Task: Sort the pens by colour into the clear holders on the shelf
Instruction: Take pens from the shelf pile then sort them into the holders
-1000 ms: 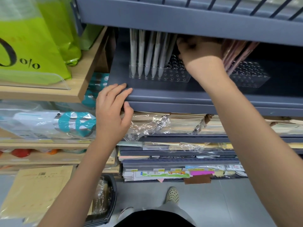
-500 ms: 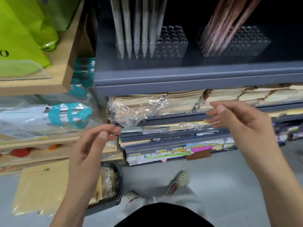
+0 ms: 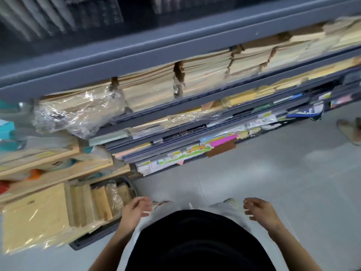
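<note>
Left hand (image 3: 134, 212), right hand (image 3: 262, 212): fingers loosely curled, gripping nothing, hands well apart. Shelf (image 3: 175, 42) and blurred pens (image 3: 39, 14) far beyond the fingers.

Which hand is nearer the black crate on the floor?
Left. The left hand is just right of the crate; the right hand is much farther right.

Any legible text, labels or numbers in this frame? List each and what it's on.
Nothing can be read; the whole frame is motion-blurred.
Printed labels on the lowest paper stacks: print visible, too blurred to read.
Pink strip beside them: no text can be made out.
Yellow packet at lower left: a small dark mark, too blurred to read.
</note>
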`<state>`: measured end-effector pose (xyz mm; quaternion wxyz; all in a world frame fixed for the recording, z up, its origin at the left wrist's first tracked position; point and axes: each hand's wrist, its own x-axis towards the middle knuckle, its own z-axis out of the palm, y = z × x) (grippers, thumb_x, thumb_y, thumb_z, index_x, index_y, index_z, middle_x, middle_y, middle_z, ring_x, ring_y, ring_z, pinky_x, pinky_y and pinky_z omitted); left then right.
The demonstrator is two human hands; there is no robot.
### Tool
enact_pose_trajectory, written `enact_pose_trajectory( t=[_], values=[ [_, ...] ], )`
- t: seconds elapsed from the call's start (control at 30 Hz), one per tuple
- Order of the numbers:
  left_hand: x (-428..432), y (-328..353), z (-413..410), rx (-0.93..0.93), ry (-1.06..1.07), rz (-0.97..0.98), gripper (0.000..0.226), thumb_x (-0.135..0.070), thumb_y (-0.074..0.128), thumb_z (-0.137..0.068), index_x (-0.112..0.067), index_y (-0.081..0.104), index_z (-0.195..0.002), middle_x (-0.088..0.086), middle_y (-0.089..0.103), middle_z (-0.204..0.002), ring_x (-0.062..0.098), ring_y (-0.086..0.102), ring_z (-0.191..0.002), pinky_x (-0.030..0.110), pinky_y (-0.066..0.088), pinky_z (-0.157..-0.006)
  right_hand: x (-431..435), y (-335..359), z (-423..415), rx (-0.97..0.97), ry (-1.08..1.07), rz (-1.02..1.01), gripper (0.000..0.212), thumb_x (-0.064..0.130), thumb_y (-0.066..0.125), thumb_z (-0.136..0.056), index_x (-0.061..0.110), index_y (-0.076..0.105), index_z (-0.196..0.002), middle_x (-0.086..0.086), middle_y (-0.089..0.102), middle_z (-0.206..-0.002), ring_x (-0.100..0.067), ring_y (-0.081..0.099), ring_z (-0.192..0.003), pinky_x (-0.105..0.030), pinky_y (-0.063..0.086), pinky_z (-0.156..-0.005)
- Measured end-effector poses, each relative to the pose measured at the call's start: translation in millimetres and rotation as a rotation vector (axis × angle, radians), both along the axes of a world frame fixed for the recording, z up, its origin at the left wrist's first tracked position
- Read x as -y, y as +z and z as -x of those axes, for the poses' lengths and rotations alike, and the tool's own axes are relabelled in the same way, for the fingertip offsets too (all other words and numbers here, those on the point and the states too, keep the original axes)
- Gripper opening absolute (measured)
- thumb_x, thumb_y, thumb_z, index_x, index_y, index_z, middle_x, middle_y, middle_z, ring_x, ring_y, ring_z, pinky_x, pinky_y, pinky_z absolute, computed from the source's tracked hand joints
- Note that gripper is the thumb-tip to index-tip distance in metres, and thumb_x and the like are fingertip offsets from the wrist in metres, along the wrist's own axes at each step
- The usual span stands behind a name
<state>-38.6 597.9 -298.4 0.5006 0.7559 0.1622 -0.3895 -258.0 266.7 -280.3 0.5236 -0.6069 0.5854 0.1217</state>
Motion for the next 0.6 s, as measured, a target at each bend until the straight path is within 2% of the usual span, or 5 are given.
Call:
enact_pose_trajectory(
  t=[0.07, 0.2, 0.33, 0.47, 0.6],
  values=[
    [24, -5, 14, -0.03, -0.035, -0.039, 0.019, 0.005, 0.046, -0.1, 0.008, 0.064, -0.103, 0.026, 0.069, -0.094, 0.031, 0.064, -0.072, 0.027, 0.054, -0.059, 26, -3, 29, -0.032, -0.013, 0.0, 0.012, 0.012, 0.06, -0.094, 0.01, 0.07, -0.098, -0.016, 0.072, -0.092, -0.026, 0.066, -0.075, -0.035, 0.052, -0.068],
    [95, -8, 41, -0.045, -0.084, -0.076, 0.017, 0.002, 0.049, -0.101, 0.005, 0.064, -0.097, 0.015, 0.07, -0.076, 0.029, 0.063, -0.065, 0.022, 0.053, -0.051, 85, -4, 79, -0.046, -0.003, 0.051, 0.014, 0.011, 0.059, -0.092, 0.018, 0.071, -0.088, -0.009, 0.073, -0.088, -0.021, 0.071, -0.074, -0.036, 0.055, -0.069],
    [186, 4, 58, -0.043, -0.117, -0.053, 0.012, 0.007, 0.049, -0.1, 0.01, 0.061, -0.101, 0.023, 0.063, -0.084, 0.024, 0.065, -0.057, 0.02, 0.05, -0.046, 148, 3, 109, -0.007, 0.069, 0.093, 0.012, 0.02, 0.061, -0.091, 0.027, 0.069, -0.085, 0.004, 0.074, -0.083, -0.014, 0.071, -0.076, -0.042, 0.057, -0.082],
    [269, 24, 68, 0.088, -0.308, -0.032, 0.017, -0.001, 0.05, -0.102, 0.006, 0.065, -0.105, 0.021, 0.07, -0.094, 0.032, 0.062, -0.082, 0.027, 0.051, -0.066, 209, 27, 117, 0.083, 0.128, 0.165, 0.008, 0.028, 0.062, -0.093, 0.033, 0.067, -0.094, 0.008, 0.073, -0.09, -0.012, 0.069, -0.09, -0.033, 0.054, -0.083],
    [340, 53, 65, 0.213, -0.507, -0.038, 0.02, -0.008, 0.051, -0.102, -0.014, 0.069, -0.097, 0.002, 0.075, -0.089, 0.025, 0.069, -0.082, 0.03, 0.051, -0.074, 268, 67, 105, 0.201, 0.127, 0.261, 0.01, 0.031, 0.066, -0.09, 0.039, 0.068, -0.095, 0.014, 0.073, -0.087, 0.005, 0.066, -0.087, -0.014, 0.045, -0.073]
  ],
)
